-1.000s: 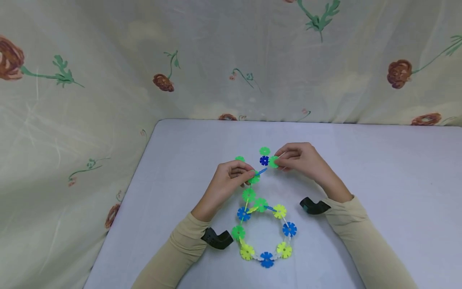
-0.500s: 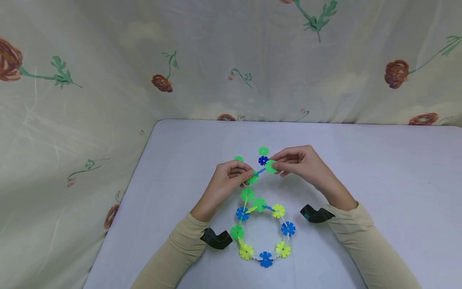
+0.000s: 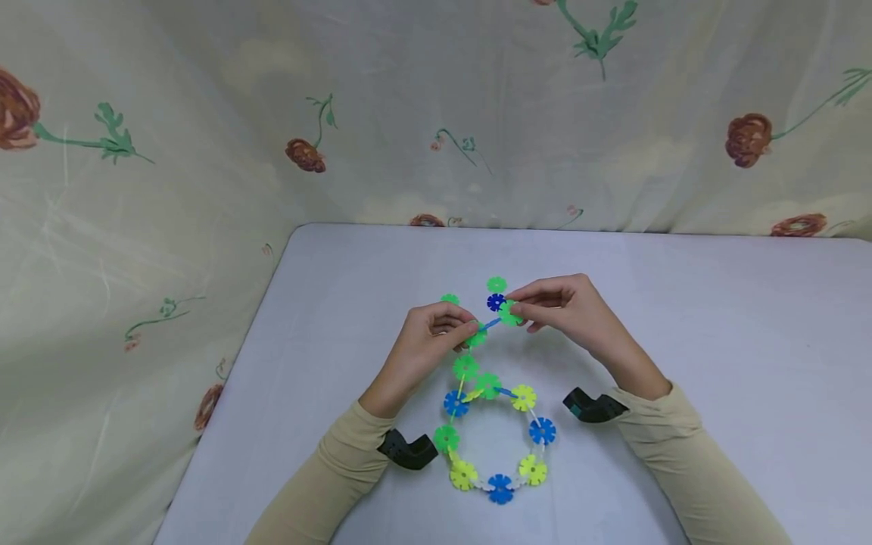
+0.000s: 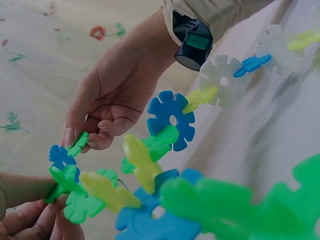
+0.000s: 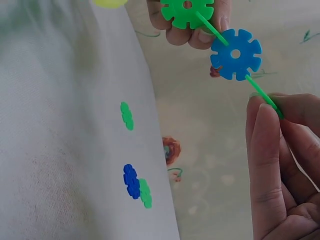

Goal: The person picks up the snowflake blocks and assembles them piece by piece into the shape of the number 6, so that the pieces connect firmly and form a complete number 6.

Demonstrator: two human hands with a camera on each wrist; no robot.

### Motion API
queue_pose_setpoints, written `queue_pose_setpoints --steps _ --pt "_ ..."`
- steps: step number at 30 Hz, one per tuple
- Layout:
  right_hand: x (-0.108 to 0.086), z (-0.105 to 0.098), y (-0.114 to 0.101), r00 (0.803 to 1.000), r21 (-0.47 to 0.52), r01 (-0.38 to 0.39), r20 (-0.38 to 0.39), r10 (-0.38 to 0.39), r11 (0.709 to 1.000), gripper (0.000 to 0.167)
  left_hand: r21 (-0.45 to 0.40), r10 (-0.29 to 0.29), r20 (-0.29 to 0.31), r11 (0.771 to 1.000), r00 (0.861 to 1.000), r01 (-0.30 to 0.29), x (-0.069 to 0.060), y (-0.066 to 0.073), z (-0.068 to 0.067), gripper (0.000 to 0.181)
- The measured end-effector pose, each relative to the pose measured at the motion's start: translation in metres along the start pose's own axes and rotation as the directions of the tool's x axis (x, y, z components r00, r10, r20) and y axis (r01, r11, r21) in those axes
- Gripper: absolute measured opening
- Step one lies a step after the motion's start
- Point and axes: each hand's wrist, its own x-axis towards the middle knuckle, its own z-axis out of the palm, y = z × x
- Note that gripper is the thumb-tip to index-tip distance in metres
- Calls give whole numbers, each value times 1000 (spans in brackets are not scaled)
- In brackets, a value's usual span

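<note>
My left hand pinches a green snowflake disc at the upper end of a chain of slotted discs. A blue snowflake disc is joined on beyond it, edge-on in the head view. My right hand pinches another green snowflake disc between thumb and index finger. In the right wrist view that disc meets the blue disc's rim at a slot; how deep it sits cannot be told. Below, the chain runs into a ring of green, yellow, blue and clear discs.
Beyond the hands lie a loose green disc, a dark blue disc and another green disc on the white table. A flower-patterned curtain hangs behind and at the left.
The right hand has moved left and slightly down, bringing its green disc from apart to against the blue disc. The left hand stays nearly still.
</note>
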Motion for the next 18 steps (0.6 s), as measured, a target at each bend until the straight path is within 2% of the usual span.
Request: queue_pose_setpoints --steps 7,18 --pt "0 1 0 1000 15 9 -7 -9 1000 26 9 -2 -8 1000 1000 2 1 0 1 16" --pt "-1 6 -1 1000 -13 19 -6 -19 1000 18 25 10 -16 1000 1000 -10 0 -1 0 15"
